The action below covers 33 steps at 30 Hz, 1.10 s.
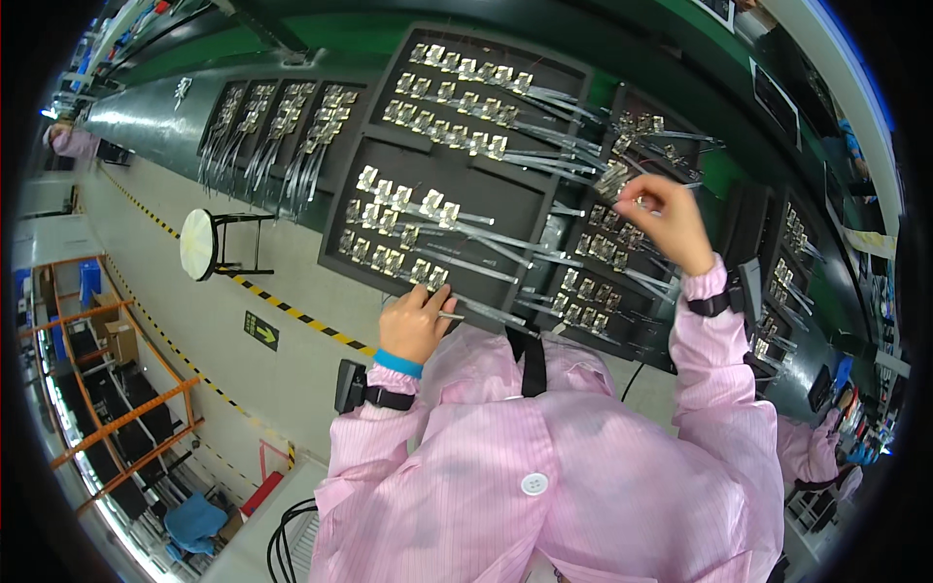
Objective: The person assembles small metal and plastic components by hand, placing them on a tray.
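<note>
My left hand [410, 325] is at the near edge of a large black tray [335, 248]. Its fingertips touch a small metal part [429, 274] in the tray's nearest row, and a thin grey rod [450, 315] sticks out from between its curled fingers. Over the trays to the right, my right hand [671, 225] is closed in a pinch at a small silvery part [611, 181]; the fingers partly hide what they grip. Rows of similar metal parts with long silver strips fill the large tray's two sections. A smaller black tray [637, 335] holds more of them.
Another black tray [335, 87] of parts lies farther left on the bench, and further trays [802, 262] lie at the right. A round stool [198, 245] stands on the floor beside yellow-black tape. An orange rack [126, 428] is at lower left. Other people in pink sit at both far sides.
</note>
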Motion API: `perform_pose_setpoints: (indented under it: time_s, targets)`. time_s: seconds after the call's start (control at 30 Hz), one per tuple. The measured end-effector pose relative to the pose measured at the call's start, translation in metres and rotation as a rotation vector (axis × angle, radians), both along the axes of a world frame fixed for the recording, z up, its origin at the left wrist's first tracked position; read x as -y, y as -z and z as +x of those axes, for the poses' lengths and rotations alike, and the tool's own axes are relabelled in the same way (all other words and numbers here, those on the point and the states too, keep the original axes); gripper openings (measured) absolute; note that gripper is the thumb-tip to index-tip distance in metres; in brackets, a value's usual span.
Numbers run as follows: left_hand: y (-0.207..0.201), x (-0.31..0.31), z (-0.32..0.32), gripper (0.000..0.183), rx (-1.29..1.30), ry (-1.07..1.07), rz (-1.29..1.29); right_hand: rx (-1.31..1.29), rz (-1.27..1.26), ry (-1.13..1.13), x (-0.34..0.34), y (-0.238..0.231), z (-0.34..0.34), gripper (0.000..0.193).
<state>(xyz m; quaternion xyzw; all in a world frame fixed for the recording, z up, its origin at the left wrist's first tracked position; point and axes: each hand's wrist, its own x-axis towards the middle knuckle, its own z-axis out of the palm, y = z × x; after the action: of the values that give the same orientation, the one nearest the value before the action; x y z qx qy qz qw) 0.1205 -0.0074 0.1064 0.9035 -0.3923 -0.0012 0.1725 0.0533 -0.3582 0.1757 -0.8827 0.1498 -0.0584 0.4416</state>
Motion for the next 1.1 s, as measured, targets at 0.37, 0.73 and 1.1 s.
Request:
perform_pose_setpoints:
  time_s: [0.37,0.73,1.1]
  targets:
    - [0.001,-0.009,0.004,0.021,-0.027,0.032,-0.08,-0.092,0.183,-0.285,-0.185,0.071,0.075,0.008]
    - [0.003,-0.012,0.003,0.026,-0.036,-0.03,-0.141,0.016,-0.254,-0.091,-0.174,0.059,0.061,0.01]
    - [0.006,0.015,0.021,0.035,-0.022,-0.082,0.006,0.068,-0.54,-0.237,-0.153,0.075,0.072,0.02]
